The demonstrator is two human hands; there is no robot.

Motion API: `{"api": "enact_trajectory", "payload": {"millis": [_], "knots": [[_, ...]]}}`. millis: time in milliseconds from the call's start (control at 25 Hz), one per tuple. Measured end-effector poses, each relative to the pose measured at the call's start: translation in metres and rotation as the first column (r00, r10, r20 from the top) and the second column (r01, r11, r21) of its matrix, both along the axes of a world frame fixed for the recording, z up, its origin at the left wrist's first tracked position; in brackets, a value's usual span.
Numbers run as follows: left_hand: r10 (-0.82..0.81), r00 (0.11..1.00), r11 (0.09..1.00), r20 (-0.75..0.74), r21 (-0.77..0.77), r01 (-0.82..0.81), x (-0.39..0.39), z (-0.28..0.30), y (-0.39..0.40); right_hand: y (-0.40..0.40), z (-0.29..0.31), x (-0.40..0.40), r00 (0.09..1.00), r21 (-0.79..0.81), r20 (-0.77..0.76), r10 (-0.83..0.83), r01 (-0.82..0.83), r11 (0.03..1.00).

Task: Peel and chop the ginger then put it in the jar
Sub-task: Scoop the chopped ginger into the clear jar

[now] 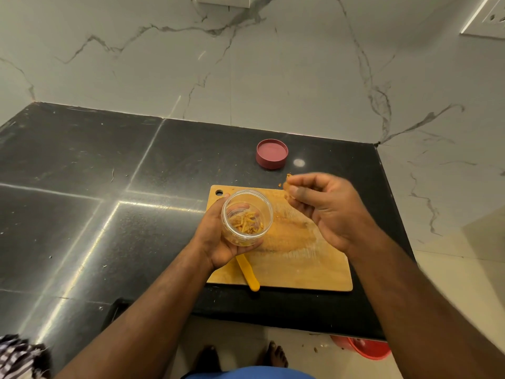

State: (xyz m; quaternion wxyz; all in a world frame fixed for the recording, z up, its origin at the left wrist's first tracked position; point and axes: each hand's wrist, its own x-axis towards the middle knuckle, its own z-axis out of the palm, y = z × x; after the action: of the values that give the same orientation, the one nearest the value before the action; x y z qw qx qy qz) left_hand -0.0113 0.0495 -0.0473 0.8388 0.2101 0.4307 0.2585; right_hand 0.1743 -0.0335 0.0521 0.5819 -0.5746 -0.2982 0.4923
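My left hand (218, 236) holds a small clear jar (247, 217) tilted toward me over the wooden cutting board (306, 258). Chopped ginger strips (247, 224) lie in the jar's bottom. My right hand (325, 206) hovers up and to the right of the jar, fingers curled, pinching small ginger bits (287, 179) at the fingertips. A yellow-handled knife (248, 272) lies on the board's near left side, its blade hidden under my left hand.
The jar's pink lid (272, 154) lies upside down on the black counter (109, 187) behind the board. A marble wall rises at the back and right. A red bin (366, 350) stands on the floor under the counter edge. Striped cloth (19, 356) shows at bottom left.
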Motion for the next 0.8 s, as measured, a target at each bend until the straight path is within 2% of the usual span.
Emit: {"api": "enact_trajectory", "payload": {"millis": [40,80,120,160,200,240,360,400,440,520,560,600,680,720,800], "knots": [[-0.009,1.0,1.0,0.008,0.007,0.009,0.001,0.001,0.0,0.0,0.014,-0.011,0.963,0.077,0.262,0.063,-0.086,0.993],[-0.015,1.0,1.0,0.016,0.012,0.014,0.003,0.0,0.0,0.002,0.019,-0.023,0.817,0.096,0.569,0.099,-0.186,0.978],[-0.016,1.0,1.0,0.025,0.012,0.016,0.004,0.0,0.0,0.004,0.019,-0.034,0.594,0.057,0.794,0.13,-0.286,0.957],[-0.016,0.999,1.0,0.037,0.009,0.016,0.005,0.001,0.0,0.006,0.015,-0.044,0.393,-0.019,0.905,0.165,-0.35,0.937],[-0.018,0.999,1.0,0.05,0.007,0.018,0.004,0.001,0.001,0.008,0.014,-0.05,0.29,-0.072,0.938,0.188,-0.367,0.927],[-0.021,0.998,1.0,0.061,0.007,0.021,0.003,0.001,0.002,0.011,0.016,-0.05,0.275,-0.063,0.946,0.171,-0.36,0.931],[-0.027,0.997,1.0,0.073,0.003,0.027,-0.001,0.0,0.005,0.016,0.032,-0.043,0.479,0.183,0.877,-0.028,-0.281,0.942],[-0.031,0.996,1.0,0.078,0.002,0.031,-0.002,0.0,0.007,0.017,0.035,-0.044,0.502,0.211,0.863,-0.052,-0.266,0.941],[-0.04,0.996,0.999,0.083,0.004,0.04,-0.002,-0.001,0.008,0.018,0.035,-0.047,0.494,0.164,0.869,-0.001,-0.287,0.944],[-0.05,0.996,0.999,0.078,0.007,0.05,-0.002,-0.001,0.01,0.02,0.027,-0.055,0.407,-0.075,0.88,0.244,-0.387,0.919],[-0.048,0.996,0.999,0.074,0.006,0.048,-0.003,0.0,0.011,0.023,0.025,-0.053,0.417,-0.116,0.859,0.296,-0.405,0.907],[-0.042,0.997,0.999,0.067,0.001,0.042,-0.003,0.001,0.013,0.03,0.022,-0.045,0.5,-0.062,0.825,0.264,-0.384,0.921],[-0.027,0.998,0.999,0.055,-0.023,0.029,-0.005,0.003,0.016,0.05,0.012,-0.015,0.689,0.087,0.721,0.071,-0.192,0.978],[-0.023,0.998,0.999,0.054,-0.027,0.025,-0.006,0.002,0.018,0.064,0.001,0.004,0.7,0.069,0.714,0.009,-0.083,0.994],[-0.005,0.998,1.0,0.055,-0.025,0.007,-0.007,0.001,0.021,0.095,-0.031,0.035,0.582,-0.111,0.811,0.053,0.064,0.992]]}}
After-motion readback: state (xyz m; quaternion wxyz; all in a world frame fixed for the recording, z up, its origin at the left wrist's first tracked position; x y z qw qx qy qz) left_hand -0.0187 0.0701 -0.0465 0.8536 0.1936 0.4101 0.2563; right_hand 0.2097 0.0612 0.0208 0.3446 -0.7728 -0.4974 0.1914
